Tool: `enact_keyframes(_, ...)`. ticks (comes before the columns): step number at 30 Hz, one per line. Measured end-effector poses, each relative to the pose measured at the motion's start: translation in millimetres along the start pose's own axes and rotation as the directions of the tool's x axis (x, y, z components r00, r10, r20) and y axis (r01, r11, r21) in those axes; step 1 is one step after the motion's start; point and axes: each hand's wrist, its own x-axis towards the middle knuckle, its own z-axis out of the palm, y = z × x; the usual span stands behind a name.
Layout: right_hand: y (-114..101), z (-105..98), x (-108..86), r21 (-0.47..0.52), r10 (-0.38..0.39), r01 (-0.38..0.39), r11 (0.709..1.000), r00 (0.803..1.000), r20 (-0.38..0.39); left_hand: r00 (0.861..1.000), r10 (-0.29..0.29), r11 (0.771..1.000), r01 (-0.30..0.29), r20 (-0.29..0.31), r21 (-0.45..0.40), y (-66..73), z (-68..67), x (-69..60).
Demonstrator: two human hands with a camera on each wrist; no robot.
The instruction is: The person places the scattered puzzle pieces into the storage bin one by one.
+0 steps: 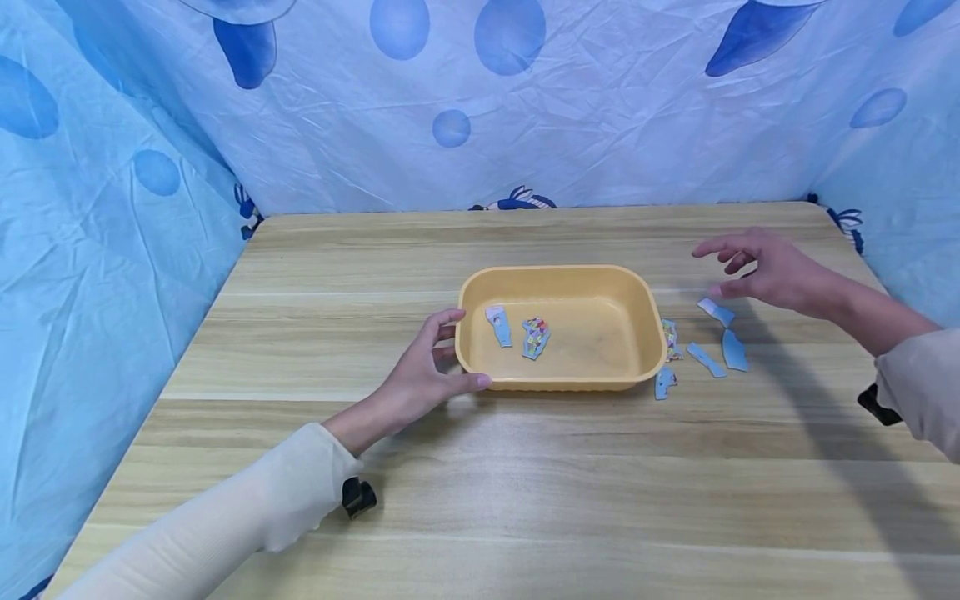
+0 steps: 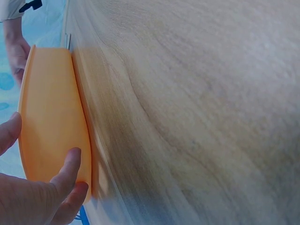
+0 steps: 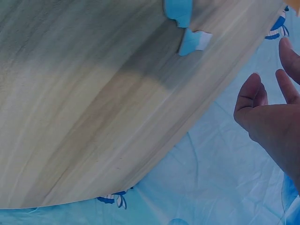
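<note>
Tray (image 1: 588,325), upright, long axis left-right

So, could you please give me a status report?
Left hand holding tray; right hand empty, near loose pieces. Two pieces inside tray. Nothing visibly obstructing.

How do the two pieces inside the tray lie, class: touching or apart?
Apart. The head view shows bare floor of the tray between the pink-topped blue piece and the multicoloured piece.

Seven flat pieces (image 1: 500,328), one left hand (image 1: 420,379), one right hand (image 1: 772,271), one tray (image 1: 596,321) and one table (image 1: 555,483) show.
</note>
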Motion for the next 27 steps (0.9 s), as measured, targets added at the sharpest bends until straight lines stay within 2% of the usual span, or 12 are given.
enact_keyframes(11, 18.1, 5.0, 1.3, 0.029, 0.007, -0.008, 1.0, 0.999, 0.036, 1.0, -0.001, 1.0, 0.001, 0.0, -0.003, 0.9, 0.1, -0.2)
enact_keyframes(16, 26.4, 9.3, 2.8, 0.003, 0.006, -0.006, 1.0, 0.999, 0.051, 1.0, -0.009, 1.0, 0.009, -0.004, -0.005, 1.7, 0.0, -0.1)
enact_keyframes(23, 32.6, 17.0, 1.9, 0.013, -0.011, 0.01, 1.0, 0.998, 0.065, 1.0, -0.01, 1.0, 0.01, -0.003, -0.006, 1.6, -0.4, -0.2)
enact_keyframes(27, 35.0, 20.0, 0.3, 0.02, 0.005, -0.007, 1.0, 0.997, 0.078, 1.0, 0.0, 1.0, 0.0, 0.0, -0.001, 1.2, -0.3, -0.3)
